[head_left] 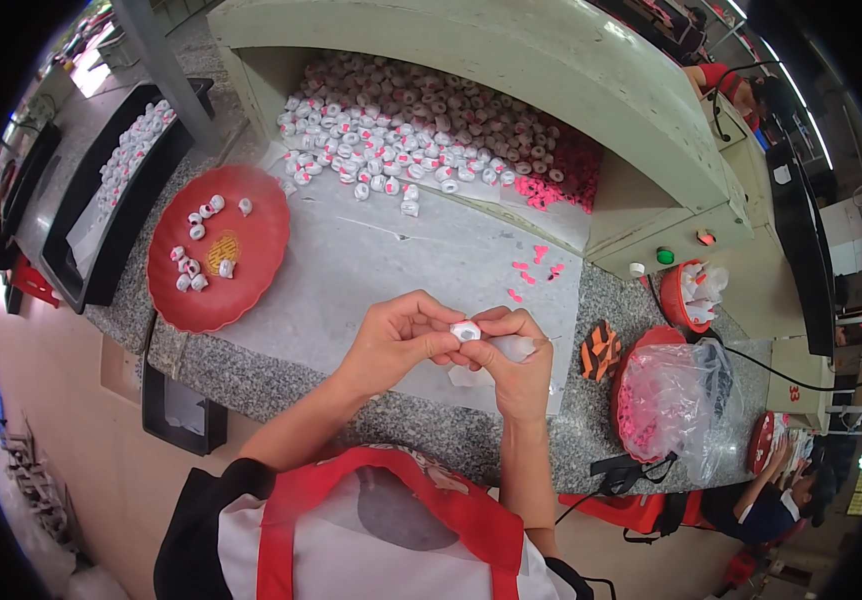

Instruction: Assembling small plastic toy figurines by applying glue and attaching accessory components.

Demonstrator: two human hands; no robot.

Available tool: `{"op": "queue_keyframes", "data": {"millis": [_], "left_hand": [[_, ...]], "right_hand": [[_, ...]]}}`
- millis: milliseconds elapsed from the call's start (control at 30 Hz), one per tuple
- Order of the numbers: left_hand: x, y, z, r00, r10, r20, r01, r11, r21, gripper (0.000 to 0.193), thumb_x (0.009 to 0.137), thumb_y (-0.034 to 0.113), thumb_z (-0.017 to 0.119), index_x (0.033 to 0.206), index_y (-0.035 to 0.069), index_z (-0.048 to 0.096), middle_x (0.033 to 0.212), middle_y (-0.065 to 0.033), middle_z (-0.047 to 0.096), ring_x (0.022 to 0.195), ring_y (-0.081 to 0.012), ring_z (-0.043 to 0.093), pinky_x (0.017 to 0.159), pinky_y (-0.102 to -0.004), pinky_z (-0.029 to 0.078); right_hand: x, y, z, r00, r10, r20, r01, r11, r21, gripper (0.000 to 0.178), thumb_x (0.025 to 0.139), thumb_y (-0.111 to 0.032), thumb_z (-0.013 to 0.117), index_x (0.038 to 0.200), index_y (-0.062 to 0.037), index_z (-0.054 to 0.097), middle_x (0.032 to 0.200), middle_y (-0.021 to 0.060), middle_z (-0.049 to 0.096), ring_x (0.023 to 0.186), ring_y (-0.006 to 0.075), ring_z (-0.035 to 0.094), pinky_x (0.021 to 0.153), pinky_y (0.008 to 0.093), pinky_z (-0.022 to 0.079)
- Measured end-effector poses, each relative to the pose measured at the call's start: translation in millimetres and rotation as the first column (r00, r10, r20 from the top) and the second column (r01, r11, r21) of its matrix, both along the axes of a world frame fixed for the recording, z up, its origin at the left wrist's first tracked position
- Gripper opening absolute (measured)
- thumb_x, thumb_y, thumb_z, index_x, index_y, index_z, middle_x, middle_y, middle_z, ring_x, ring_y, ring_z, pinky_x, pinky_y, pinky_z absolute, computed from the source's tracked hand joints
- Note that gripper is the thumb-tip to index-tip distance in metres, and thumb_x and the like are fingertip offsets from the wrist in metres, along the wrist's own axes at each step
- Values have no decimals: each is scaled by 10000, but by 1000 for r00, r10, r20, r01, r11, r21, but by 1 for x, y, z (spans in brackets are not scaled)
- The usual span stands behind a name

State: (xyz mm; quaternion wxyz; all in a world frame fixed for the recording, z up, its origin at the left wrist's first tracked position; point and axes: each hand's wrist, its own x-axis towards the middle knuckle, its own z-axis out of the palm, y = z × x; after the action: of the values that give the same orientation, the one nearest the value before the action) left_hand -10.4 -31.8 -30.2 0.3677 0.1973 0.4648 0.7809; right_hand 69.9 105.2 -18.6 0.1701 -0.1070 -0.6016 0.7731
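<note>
My left hand (388, 342) and my right hand (520, 372) meet over the front of the work surface. Between their fingertips they pinch a small white wrapped ring-shaped piece (466, 331) with a dark centre. A bit of translucent white film or paper (514, 348) sticks out from my right palm. Just below the hands, a white scrap (469, 376) lies on the pale sheet (371, 255) that covers the granite bench. Several small pink cut pieces (521, 270) are scattered on that sheet, beyond my right hand.
A greenish cubby (651, 130) holds a big heap of white wrapped pieces (391, 130) and a pink pile (561, 185). To the left are a red scalloped plate (166, 270) and a black tray (116, 265). A red basket (673, 310) and plastic bag (686, 385) stand right.
</note>
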Motion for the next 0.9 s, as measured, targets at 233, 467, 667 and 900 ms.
{"op": "queue_keyframes", "data": {"millis": [233, 467, 667, 900], "left_hand": [[-11, -11, -15, 996, 93, 3, -92, 992, -84, 213, 798, 0, 552, 1010, -17, 543, 885, -104, 615, 748, -144, 608, 629, -229, 505], [-78, -89, -41, 534, 548, -644, -827, 495, -266, 187, 790, 29, 554, 970, 2, 598, 912, -80, 620, 813, -147, 596, 692, -225, 462], [-108, -19, -43, 66, 71, -995, -956, 289, -43, 260, 706, -3, 576, 943, 95, 619, 989, -113, 522, 882, -280, 539, 718, -334, 467], [-128, 46, -72, 461, -58, -885, -697, 594, -402, 248, 734, 34, 596, 979, 70, 588, 950, -92, 549, 884, -211, 555, 700, -315, 477]], "right_hand": [[-22, -16, -12, 992, -47, 115, 47, 999, 4, 113, 699, 1, 660, 770, -10, 574, 815, 89, 601, 633, 101, 560, 494, 198, 439], [-21, -30, -31, 935, -44, 353, 32, 999, 39, 133, 711, -65, 666, 797, -16, 578, 752, 43, 588, 607, 67, 541, 496, 188, 433], [5, -4, -55, 948, -91, 304, 25, 976, 214, 218, 742, -33, 607, 925, -43, 490, 839, 49, 544, 683, 96, 547, 541, 216, 458], [28, -3, -31, 982, -161, 97, 151, 983, 102, 356, 766, 51, 538, 1068, -33, 370, 889, 90, 526, 767, 167, 573, 650, 272, 496]]}}
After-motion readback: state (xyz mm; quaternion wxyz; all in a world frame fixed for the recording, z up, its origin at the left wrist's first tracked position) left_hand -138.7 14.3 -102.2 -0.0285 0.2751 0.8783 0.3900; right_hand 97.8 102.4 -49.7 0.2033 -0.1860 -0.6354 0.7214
